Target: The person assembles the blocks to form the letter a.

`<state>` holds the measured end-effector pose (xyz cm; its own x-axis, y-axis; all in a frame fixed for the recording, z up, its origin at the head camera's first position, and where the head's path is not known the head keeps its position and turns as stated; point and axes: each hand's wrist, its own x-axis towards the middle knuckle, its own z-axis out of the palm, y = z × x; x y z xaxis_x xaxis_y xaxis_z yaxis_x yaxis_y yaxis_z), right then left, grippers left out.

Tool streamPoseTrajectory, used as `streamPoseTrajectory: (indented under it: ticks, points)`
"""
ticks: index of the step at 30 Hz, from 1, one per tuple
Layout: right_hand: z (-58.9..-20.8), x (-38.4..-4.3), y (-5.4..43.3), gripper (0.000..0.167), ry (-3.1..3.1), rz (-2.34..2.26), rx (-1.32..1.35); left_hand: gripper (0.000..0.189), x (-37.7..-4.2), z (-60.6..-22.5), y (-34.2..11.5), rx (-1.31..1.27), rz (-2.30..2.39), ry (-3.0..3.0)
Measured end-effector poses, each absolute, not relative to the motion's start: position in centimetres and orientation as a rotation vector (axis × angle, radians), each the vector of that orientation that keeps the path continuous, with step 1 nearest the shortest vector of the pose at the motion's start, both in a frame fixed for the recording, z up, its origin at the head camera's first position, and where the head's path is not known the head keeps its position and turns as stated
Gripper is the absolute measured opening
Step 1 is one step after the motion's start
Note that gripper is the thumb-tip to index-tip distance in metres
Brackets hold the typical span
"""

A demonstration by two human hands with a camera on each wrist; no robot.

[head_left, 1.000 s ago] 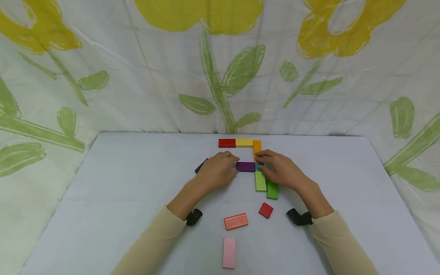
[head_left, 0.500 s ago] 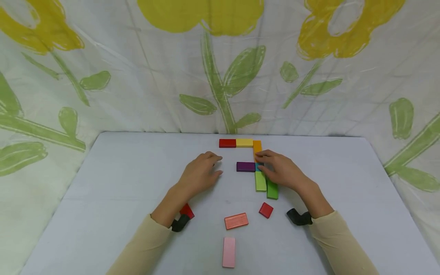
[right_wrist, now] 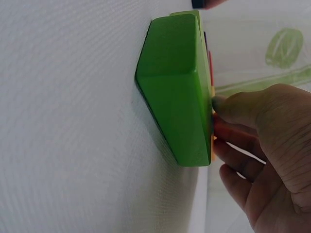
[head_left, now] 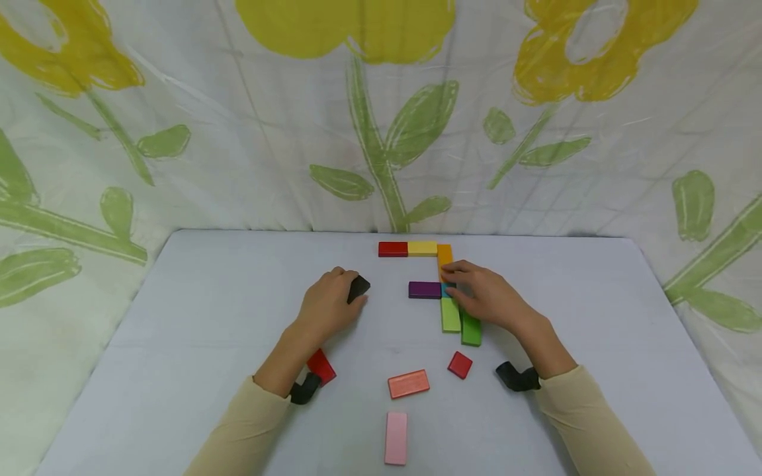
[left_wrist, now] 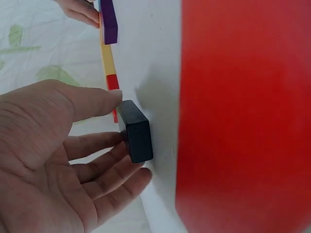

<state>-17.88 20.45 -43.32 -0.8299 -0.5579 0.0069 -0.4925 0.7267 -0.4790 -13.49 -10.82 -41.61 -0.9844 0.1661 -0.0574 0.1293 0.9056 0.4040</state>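
In the head view my left hand [head_left: 329, 305] is left of the block row and holds a black block [head_left: 358, 289]. The left wrist view shows this black block [left_wrist: 138, 138] between thumb and fingers. My right hand [head_left: 491, 295] rests at the row's bend, its fingers by the orange block [head_left: 445, 258] and its thumb by the partly hidden teal block [head_left: 448, 289]. A purple block [head_left: 424, 290] adjoins the teal one on the left. Below the teal lies a lime block [head_left: 450, 315], beside a green block [right_wrist: 175, 87] that fills much of the right wrist view.
A dark red block [head_left: 393, 249] and a yellow block [head_left: 422, 248] continue the row at the back. Loose on the white table lie a small red block [head_left: 460, 365], a salmon block [head_left: 408, 383] and a pink block [head_left: 395, 438]. Another red block [head_left: 322, 367] is beside my left wrist.
My left hand has drawn back leftward from the purple block, uncovering the red block near its wrist. It has picked up the black block. My right hand has stayed in place.
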Motion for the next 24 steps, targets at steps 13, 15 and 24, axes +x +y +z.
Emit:
streamPoseTrajectory:
  ticks: [13,15,24]
  points:
    - [-43.18,-17.79,20.43,0.042,2.794,-0.701,-0.85,0.037,-13.89,-41.35,-10.42,0.272,0.614,2.958]
    - [-43.18,-17.78,20.45,0.042,2.794,-0.701,-0.85,0.036,-13.96,-41.15,-10.3,0.279,0.605,2.955]
    - [-43.18,-17.89,20.43,0.042,2.797,-0.7,-0.859,0.035,-14.07,-40.88,-10.22,0.299,0.6,2.961]
